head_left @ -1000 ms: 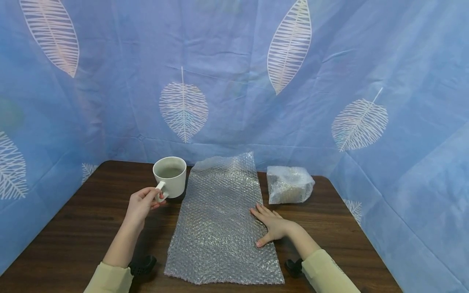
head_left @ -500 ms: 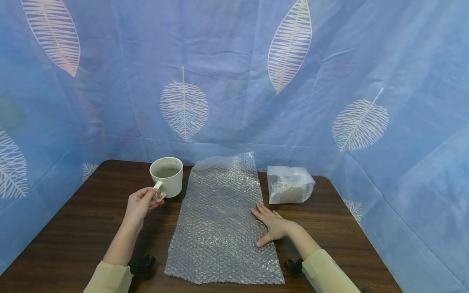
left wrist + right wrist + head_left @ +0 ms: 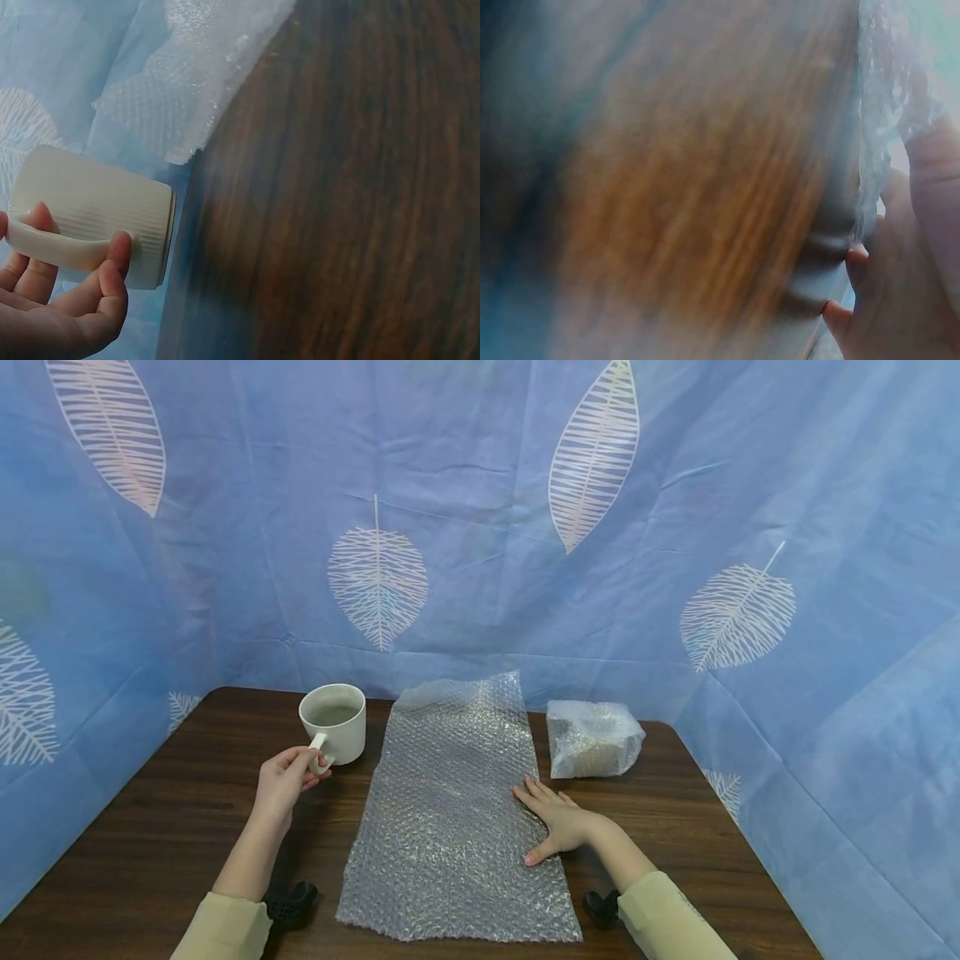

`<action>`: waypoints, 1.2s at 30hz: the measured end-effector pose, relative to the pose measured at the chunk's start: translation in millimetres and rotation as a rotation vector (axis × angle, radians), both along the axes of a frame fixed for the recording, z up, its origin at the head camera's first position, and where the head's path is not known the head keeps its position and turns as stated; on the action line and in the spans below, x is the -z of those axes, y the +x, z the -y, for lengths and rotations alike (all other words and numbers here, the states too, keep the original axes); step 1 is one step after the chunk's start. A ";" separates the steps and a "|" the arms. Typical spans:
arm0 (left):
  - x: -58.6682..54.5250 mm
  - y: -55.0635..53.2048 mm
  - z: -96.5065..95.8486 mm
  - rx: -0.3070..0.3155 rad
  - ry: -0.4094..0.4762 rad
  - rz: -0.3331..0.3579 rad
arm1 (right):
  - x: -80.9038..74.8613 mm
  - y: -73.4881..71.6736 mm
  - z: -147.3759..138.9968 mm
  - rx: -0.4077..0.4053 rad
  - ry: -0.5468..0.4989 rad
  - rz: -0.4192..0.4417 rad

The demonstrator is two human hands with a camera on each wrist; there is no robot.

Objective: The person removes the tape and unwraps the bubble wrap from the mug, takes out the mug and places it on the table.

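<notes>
My left hand (image 3: pixel 283 778) grips the handle of a white mug (image 3: pixel 343 732), left of the bubble wrap. The mug is tilted a little toward me in the head view, its hollow inside showing. In the left wrist view, fingers curl round the handle of the mug (image 3: pixel 90 199), whose lower side is finely ribbed. A sheet of bubble wrap (image 3: pixel 450 810) lies flat lengthwise across the middle of the table. My right hand (image 3: pixel 557 820) rests on its right edge with fingers spread, and its thumb lies on the sheet.
A bubble-wrapped bundle (image 3: pixel 596 739) sits at the back right of the dark wooden table (image 3: pixel 675 843). Behind the table hangs a blue cloth (image 3: pixel 480 593) with white leaf prints. The sheet's far end curls up near this cloth.
The left hand has shifted the mug a little to the left, away from the bubble wrap. The right hand and the sheet stay where they were.
</notes>
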State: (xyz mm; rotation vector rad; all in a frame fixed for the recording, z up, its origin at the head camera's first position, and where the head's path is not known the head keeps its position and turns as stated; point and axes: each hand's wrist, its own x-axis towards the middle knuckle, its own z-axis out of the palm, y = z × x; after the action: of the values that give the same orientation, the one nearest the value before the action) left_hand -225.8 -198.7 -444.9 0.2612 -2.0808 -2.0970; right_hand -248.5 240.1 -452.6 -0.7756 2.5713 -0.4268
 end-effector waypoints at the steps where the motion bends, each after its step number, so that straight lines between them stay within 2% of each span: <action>1: 1.0 -0.3 0.2 -0.003 -0.002 0.003 | 0.2 0.0 0.1 0.004 -0.004 0.001; 11: 7.3 -1.9 0.6 -0.017 -0.007 0.025 | 1.7 -0.8 -0.3 0.009 0.000 0.008; 22: 13.3 -3.4 0.4 -0.024 -0.003 0.011 | 3.9 -1.0 -1.2 0.009 -0.012 0.016; 36: 10.9 -3.1 -0.5 -0.006 -0.018 0.013 | 1.2 0.4 -0.3 0.016 -0.010 0.016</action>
State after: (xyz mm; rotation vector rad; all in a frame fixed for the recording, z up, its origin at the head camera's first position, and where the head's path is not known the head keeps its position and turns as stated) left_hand -228.9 -198.3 -455.8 0.2798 -2.1024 -2.0777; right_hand -248.1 240.3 -453.8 -0.7529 2.5642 -0.4491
